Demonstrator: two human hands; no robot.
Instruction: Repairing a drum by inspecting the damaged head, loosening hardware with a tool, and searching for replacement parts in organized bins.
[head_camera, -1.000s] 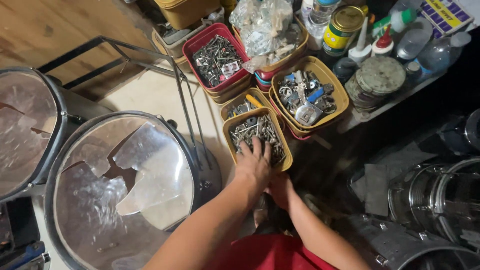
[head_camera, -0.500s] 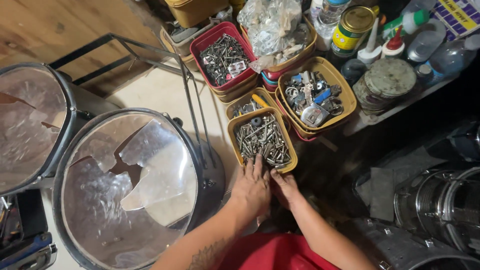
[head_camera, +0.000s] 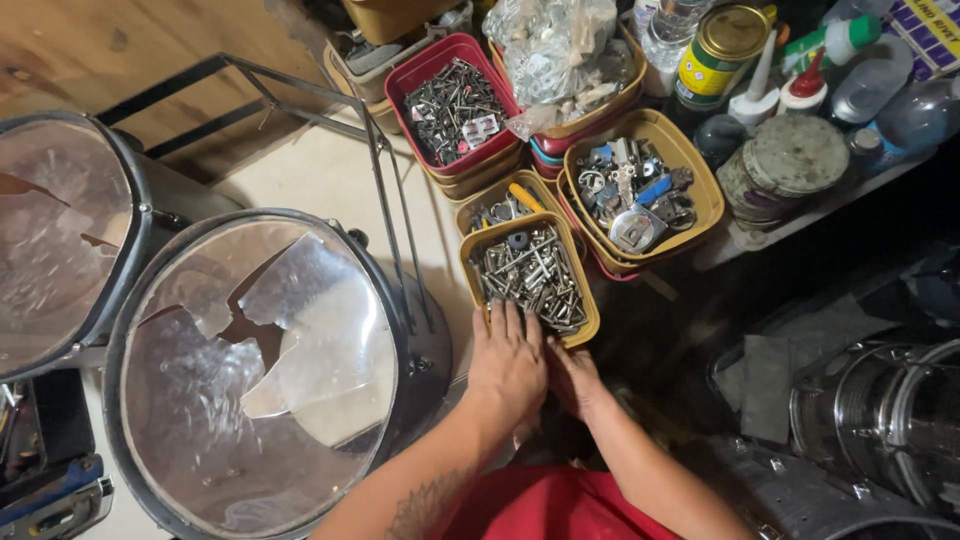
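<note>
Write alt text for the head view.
Both bare hands, left hand and right hand, rest at the near edge of a yellow rectangular tub of metal screws. A drum with a torn clear head stands left; more hardware tubs behind.

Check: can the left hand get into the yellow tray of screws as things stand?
Probably yes. The left hand lies flat with its fingertips at the near rim of the yellow tray of screws, which is open-topped, with nothing over it. The right hand sits beside it, clear of that path.

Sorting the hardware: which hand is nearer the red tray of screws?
Left. The left hand rests at the yellow tray below the red tray; the right hand lies lower right.
</note>
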